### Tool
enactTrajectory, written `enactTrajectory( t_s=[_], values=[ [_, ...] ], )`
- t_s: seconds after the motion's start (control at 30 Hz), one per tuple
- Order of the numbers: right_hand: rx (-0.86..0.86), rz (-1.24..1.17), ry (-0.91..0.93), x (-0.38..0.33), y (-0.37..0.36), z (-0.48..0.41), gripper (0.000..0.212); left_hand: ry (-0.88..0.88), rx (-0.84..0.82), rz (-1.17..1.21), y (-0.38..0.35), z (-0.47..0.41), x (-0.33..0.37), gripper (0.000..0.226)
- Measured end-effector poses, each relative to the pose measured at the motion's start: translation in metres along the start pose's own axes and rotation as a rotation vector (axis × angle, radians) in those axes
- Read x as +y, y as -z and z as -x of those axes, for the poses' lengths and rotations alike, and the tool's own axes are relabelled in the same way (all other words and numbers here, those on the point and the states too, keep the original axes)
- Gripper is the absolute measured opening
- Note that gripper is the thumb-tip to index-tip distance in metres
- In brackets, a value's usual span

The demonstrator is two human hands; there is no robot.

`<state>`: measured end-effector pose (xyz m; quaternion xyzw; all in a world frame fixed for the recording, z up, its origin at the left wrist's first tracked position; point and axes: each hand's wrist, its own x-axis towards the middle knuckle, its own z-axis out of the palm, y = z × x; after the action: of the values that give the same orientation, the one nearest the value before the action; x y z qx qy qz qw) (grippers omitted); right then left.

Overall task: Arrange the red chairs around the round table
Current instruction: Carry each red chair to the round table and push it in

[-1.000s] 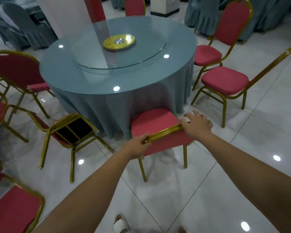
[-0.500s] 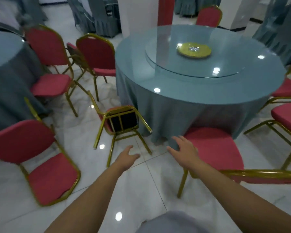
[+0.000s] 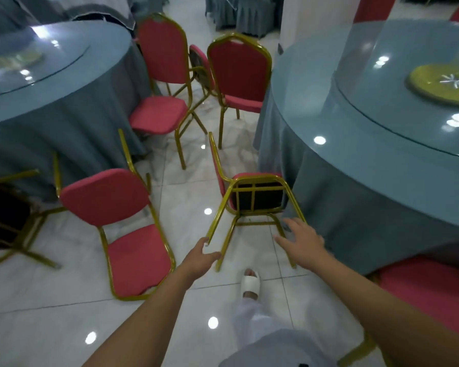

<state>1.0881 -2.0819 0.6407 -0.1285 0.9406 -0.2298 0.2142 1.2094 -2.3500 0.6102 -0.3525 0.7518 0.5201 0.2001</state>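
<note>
Chair (image 3: 252, 197) on its side by the round table (image 3: 355, 160), gold legs toward me, black underside showing, seat against the tablecloth. My left hand (image 3: 200, 259) is spread loose, fingertips at a leg tip, gripping nothing; right hand (image 3: 301, 241) spread wide near another leg. Second red chair (image 3: 122, 226) just left, leaning. Two upright chairs (image 3: 236, 75) farther back.

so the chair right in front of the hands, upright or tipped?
Tipped. The chair lies on its back: the seat's black underside faces the camera and the gold legs point toward both hands.
</note>
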Motion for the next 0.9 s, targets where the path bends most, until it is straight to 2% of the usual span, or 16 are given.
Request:
enactTrajectory(
  t_s=[0.17, 0.33, 0.57, 0.9],
  values=[
    [-0.053, -0.073, -0.002, -0.03, 0.018, -0.117, 0.065, 0.085, 0.049, -0.062, 0.06, -0.083, 0.061, 0.077],
    [-0.079, -0.064, 0.035, -0.053, 0.044, -0.219, 0.064, 0.087, 0.139, -0.072, 0.11, -0.158, 0.12, 0.071],
    [-0.094, -0.019, 0.097, -0.087, 0.071, -0.303, 0.061, 0.13, 0.158, -0.044, 0.145, -0.224, 0.167, 0.073],
    [-0.055, -0.051, -0.035, -0.126, 0.082, -0.433, 0.064, 0.079, 0.135, -0.18, 0.213, -0.376, 0.262, 0.068]
  ],
)
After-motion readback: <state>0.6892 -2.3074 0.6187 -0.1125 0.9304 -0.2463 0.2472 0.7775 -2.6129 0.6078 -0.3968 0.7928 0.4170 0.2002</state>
